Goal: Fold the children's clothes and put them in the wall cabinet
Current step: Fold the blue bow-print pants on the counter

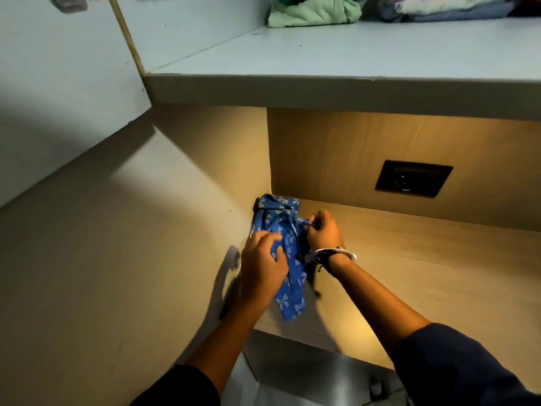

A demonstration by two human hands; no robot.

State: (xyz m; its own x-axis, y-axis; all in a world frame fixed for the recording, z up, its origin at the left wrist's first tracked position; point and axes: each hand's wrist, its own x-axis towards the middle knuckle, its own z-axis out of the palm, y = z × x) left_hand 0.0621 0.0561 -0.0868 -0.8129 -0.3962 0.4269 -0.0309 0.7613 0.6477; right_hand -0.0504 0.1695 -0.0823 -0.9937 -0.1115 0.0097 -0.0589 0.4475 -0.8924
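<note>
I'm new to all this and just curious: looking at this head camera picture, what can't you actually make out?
- Blue patterned garment: bunched up and partly covered by the left hand and right hand, so its type is unclear.
- Folded clothes on the upper shelf: cut off by the top edge.
- Dark wall panel: too dim to read its details.
- Below the lower shelf: blurred, unclear.

Both forearms are bare from wrist to near the elbow. Dark navy sleeves cover the upper arms, the right sleeve [456, 367] showing soft folds, the left sleeve [181, 389] almost black in shadow. The right wrist carries a thin silver bangle [348, 253] beside a dark thread band [325, 256] with loose hanging ends. The fingers wear no rings that can be made out.
</note>
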